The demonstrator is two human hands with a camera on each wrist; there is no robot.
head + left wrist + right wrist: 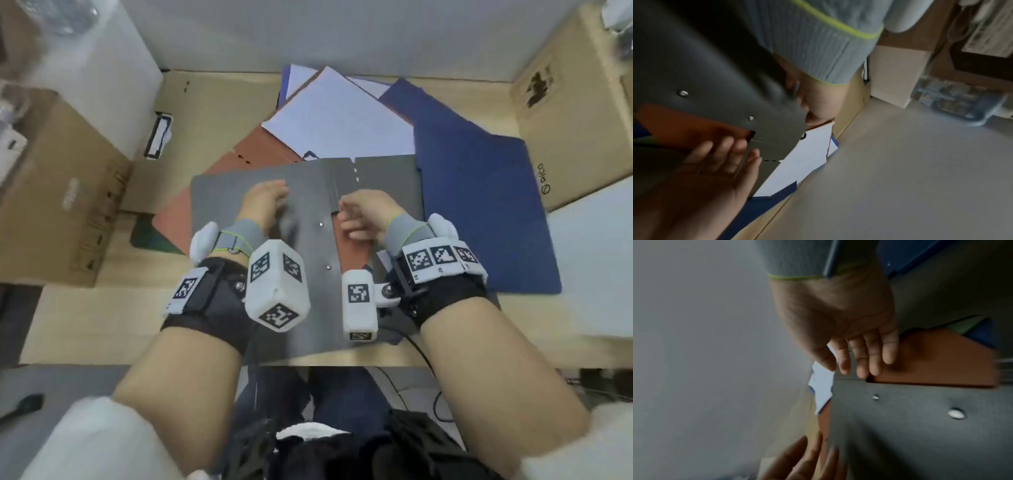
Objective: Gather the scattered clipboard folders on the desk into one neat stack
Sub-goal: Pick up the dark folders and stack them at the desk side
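A grey folder (219, 195) lies in the middle of the wooden desk (85, 322), on top of a red folder (260, 147). My left hand (270, 202) holds its left cover with curled fingers; that cover is bowed upward in the left wrist view (705, 65). Beside the spine, my right hand (363, 212) pinches the grey edge at a notch where red (931, 361) shows through. A blue folder (479, 205) lies to the right, partly under the grey one. White paper (335, 120) and more blue lie behind. A green corner (150, 236) pokes out at the left.
Cardboard boxes stand at the left (61, 192) and right (575, 130) of the desk. A white box (113, 85) sits at the back left, with a small black-and-white object (159, 135) beside it. A black cable (418, 353) hangs off the front edge.
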